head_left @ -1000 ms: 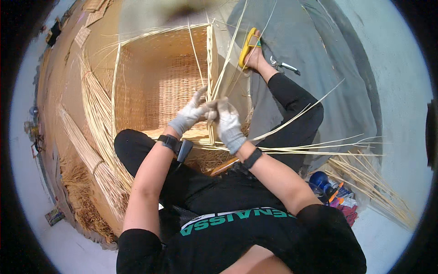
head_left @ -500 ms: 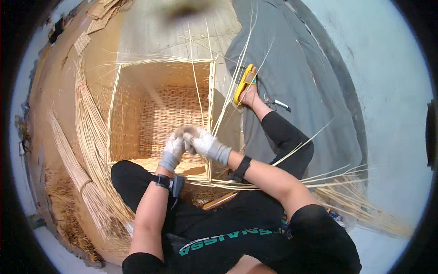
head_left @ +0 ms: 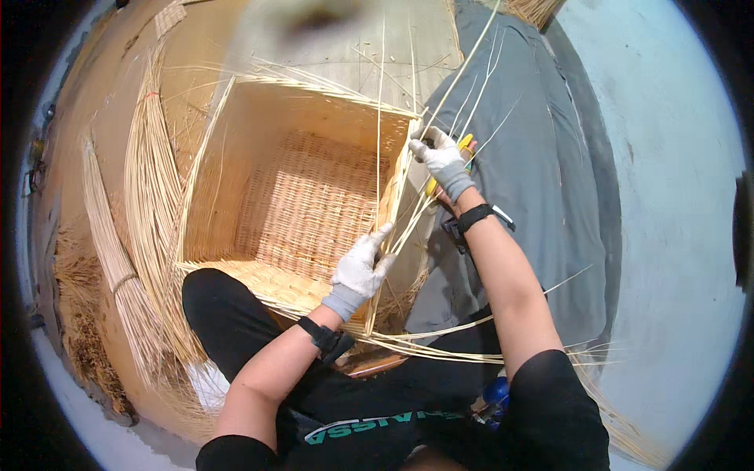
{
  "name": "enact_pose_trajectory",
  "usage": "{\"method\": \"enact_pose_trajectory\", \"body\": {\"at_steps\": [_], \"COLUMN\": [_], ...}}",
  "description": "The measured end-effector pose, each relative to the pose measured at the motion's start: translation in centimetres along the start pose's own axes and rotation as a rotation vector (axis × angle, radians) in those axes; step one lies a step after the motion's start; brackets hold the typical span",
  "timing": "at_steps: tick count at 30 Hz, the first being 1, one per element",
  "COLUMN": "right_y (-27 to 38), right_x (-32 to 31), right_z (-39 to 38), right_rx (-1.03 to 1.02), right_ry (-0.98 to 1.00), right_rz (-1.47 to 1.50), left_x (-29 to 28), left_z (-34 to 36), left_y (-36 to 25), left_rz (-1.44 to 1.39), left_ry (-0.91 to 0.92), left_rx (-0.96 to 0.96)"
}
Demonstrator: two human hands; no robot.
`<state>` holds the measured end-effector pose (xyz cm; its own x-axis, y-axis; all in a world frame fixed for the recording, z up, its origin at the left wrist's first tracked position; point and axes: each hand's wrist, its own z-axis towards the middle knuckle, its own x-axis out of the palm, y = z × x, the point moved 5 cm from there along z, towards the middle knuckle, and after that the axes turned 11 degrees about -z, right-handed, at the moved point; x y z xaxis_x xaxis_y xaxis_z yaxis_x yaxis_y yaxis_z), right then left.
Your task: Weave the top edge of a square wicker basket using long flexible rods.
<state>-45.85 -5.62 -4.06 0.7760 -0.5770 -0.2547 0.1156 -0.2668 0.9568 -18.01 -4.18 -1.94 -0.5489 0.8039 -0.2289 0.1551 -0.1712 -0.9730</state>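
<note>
A large square wicker basket (head_left: 314, 114) lies between my legs, its open side toward me. My left hand (head_left: 361, 267), in a white work glove, grips the right rim near its lower end, with thumb and fingers on either side. Up by the far right corner, my gloved right hand (head_left: 441, 157) is closed on a long pale wicker rod (head_left: 463, 67) that rises away from the rim. Several loose rods stick out past that corner, and others (head_left: 440, 337) trail off to the right across my leg.
Two bundles of rods, one long (head_left: 149, 165) and one shorter (head_left: 118, 267), lie on the brown floor at the left. A grey cloth (head_left: 534, 173) spreads at the right beside a pale wall (head_left: 667, 196). My yellow sandal (head_left: 466, 144) shows behind my right hand.
My hands, together over the basket's near side before, have parted: the right moved up to the far right corner, the left onto the right rim. The basket appears turned and nearer in view.
</note>
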Motion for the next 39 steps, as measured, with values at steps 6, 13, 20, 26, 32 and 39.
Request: {"method": "enact_pose_trajectory", "body": {"at_steps": [6, 13, 20, 26, 32, 39], "right_y": [0.9, 2.5, 1.1, 1.9, 0.8, -0.5], "right_x": [2.2, 4.2, 6.5, 6.6, 6.3, -4.6], "right_z": [-3.6, -8.4, -8.8, -9.8, -11.5, -14.1], "right_rx": [-0.306, -0.303, -0.248, -0.261, -0.176, 0.425], "right_ry": [-0.466, -0.486, -0.464, -0.409, -0.298, -0.368], "right_rz": [-0.564, -0.715, -1.003, -0.922, -0.583, 0.153], "left_x": [-0.6, 0.0, 0.2, 0.1, -0.4, -1.1], "left_z": [0.4, 0.8, 1.0, 0.7, 0.6, 1.1], "left_y": [0.6, 0.4, 1.1, 0.8, 0.8, -0.8], "left_rz": [-0.042, 0.022, 0.114, 0.119, 0.228, 0.18], "left_ry": [0.145, 0.078, 0.038, 0.095, 0.027, -0.055], "left_rx": [-0.165, 0.083, 0.134, -0.044, 0.14, -0.122]}}
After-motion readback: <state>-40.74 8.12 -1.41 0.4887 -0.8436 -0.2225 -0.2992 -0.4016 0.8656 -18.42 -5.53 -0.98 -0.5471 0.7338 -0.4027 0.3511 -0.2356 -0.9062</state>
